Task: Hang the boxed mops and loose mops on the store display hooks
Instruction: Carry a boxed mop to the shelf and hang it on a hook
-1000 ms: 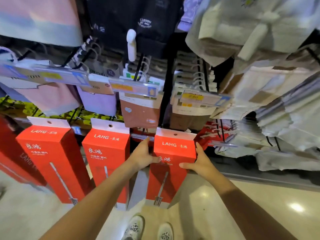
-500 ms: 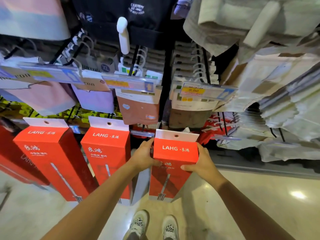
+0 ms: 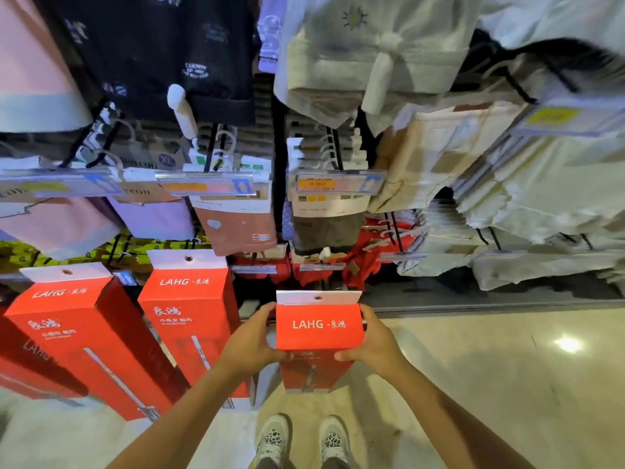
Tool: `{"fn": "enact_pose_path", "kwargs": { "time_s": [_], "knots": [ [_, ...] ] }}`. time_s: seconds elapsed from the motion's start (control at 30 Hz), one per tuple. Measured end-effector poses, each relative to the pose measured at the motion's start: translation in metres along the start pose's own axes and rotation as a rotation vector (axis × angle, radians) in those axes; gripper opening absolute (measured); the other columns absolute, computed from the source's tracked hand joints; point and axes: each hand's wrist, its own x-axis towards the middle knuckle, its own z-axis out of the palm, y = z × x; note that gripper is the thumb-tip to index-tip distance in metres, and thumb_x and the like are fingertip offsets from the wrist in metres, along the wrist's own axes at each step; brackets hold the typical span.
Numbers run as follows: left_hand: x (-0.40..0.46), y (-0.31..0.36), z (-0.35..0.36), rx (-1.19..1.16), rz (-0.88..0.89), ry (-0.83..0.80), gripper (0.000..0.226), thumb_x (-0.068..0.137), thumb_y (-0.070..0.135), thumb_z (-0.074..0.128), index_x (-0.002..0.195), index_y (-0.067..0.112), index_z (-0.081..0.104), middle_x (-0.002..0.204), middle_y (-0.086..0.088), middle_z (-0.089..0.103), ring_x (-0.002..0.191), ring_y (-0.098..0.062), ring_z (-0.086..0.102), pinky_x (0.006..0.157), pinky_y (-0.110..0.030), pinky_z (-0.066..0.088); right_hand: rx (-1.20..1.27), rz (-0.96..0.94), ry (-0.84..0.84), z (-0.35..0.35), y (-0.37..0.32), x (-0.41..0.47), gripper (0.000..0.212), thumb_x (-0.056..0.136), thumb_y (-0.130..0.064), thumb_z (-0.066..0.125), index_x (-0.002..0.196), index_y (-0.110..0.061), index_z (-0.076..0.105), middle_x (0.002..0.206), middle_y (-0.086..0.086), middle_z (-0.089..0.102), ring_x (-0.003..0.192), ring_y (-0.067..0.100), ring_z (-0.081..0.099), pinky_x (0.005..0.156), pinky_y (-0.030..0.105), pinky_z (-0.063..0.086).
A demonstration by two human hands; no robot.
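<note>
Both bare forearms extend forward from the near edge, converging toward the middle of the view. Left hand (image 3: 248, 343): palm turned inward to the right, thumb on the near face of the boxed mop (image 3: 318, 328), fingers wrapped round its left side and mostly hidden behind it. Right hand (image 3: 375, 340): mirrored pose, palm turned left, thumb tip on the near face, fingers hidden behind the right side. Both grips closed on the box at equal height, wrists roughly straight. Elbows out of view. Two feet in patterned sneakers (image 3: 302, 438) stand side by side below, toes pointing far.
</note>
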Motion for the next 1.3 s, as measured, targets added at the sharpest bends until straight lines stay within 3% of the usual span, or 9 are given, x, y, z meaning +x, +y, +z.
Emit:
{"fn": "enact_pose_path", "kwargs": {
  "time_s": [0.1,0.2,0.27,0.47,0.67,0.8,0.9,1.1,1.3],
  "knots": [
    [-0.014,0.005,0.002,-0.013,0.052,-0.018,0.091,0.060,0.026,0.085,0.137,0.022,0.037,0.134,0.009,0.051,0.123,-0.015,0.051,0.099,-0.036,0.045,0.032,-0.003,0.054,0.002,0.005,-0.023,0.092,0.043,-0.011,0.094,0.118,-0.032,0.046,0.107,-0.013,0.064,0.100,0.011,0.062,0.084,0.039,0.055],
    [-0.030,0.020,-0.001,-0.019,0.127,-0.016,0.085,0.059,0.027,0.086,0.132,0.025,0.041,0.119,0.023,0.047,0.119,-0.009,0.050,0.094,-0.021,0.040,0.083,-0.010,0.104,-0.003,0.000,-0.051,0.087,0.043,-0.007,0.094,0.107,-0.040,0.046,0.102,-0.016,0.064,0.098,0.007,0.062,0.073,0.022,0.054],
    [-0.042,0.035,-0.007,-0.039,0.162,-0.027,0.086,0.060,0.029,0.087,0.133,0.024,0.041,0.115,0.028,0.044,0.117,-0.005,0.048,0.094,-0.019,0.038,0.109,-0.028,0.121,-0.011,-0.009,-0.073,0.088,0.045,-0.007,0.094,0.114,-0.036,0.046,0.103,-0.018,0.062,0.096,0.000,0.060,0.068,0.013,0.049],
    [-0.095,0.103,-0.042,-0.070,0.268,-0.038,0.081,0.051,0.046,0.084,0.116,0.058,0.035,0.112,0.047,0.045,0.105,0.030,0.041,0.086,0.001,0.032,0.200,-0.093,0.216,-0.046,-0.054,-0.157,0.096,0.047,-0.007,0.094,0.129,-0.023,0.046,0.115,-0.010,0.062,0.108,0.008,0.058,0.081,0.021,0.048],
    [-0.137,0.180,-0.077,-0.209,0.432,-0.139,0.087,0.055,0.017,0.092,0.122,0.041,0.042,0.125,0.021,0.054,0.110,0.019,0.051,0.085,0.002,0.036,0.323,-0.191,0.347,-0.081,-0.104,-0.244,0.102,0.046,-0.009,0.095,0.129,-0.038,0.042,0.123,-0.015,0.058,0.112,0.002,0.055,0.086,0.020,0.045],
    [-0.153,0.233,-0.091,-0.160,0.585,-0.225,0.084,0.051,0.045,0.088,0.115,0.067,0.039,0.121,0.041,0.053,0.113,0.019,0.049,0.085,-0.001,0.040,0.320,-0.242,0.503,-0.100,-0.122,-0.301,0.092,0.039,-0.035,0.093,0.120,-0.047,0.050,0.115,-0.021,0.064,0.108,0.001,0.058,0.084,0.021,0.045],
    [-0.160,0.265,-0.087,-0.149,0.665,-0.314,0.086,0.048,0.054,0.087,0.118,0.063,0.039,0.124,0.039,0.052,0.115,0.015,0.051,0.086,-0.006,0.042,0.348,-0.247,0.652,-0.103,-0.122,-0.341,0.090,0.039,-0.040,0.094,0.118,-0.050,0.051,0.117,-0.022,0.064,0.112,-0.002,0.057,0.087,0.021,0.045],
    [-0.190,0.314,-0.052,-0.186,0.739,-0.481,0.092,0.041,0.046,0.090,0.123,0.043,0.050,0.128,0.013,0.061,0.120,-0.006,0.056,0.103,-0.041,0.044,0.416,-0.224,0.894,-0.100,-0.103,-0.419,0.092,0.040,-0.036,0.092,0.119,-0.055,0.049,0.119,-0.024,0.063,0.113,-0.001,0.058,0.091,0.022,0.046],
    [-0.251,0.360,-0.017,-0.152,0.884,-0.657,0.089,0.035,0.051,0.087,0.117,0.049,0.051,0.125,0.016,0.060,0.116,0.006,0.054,0.095,-0.017,0.044,0.485,-0.221,1.079,-0.077,-0.091,-0.523,0.088,0.048,-0.039,0.090,0.127,-0.041,0.051,0.120,-0.017,0.066,0.112,0.004,0.061,0.087,0.019,0.049]
  ]
}}
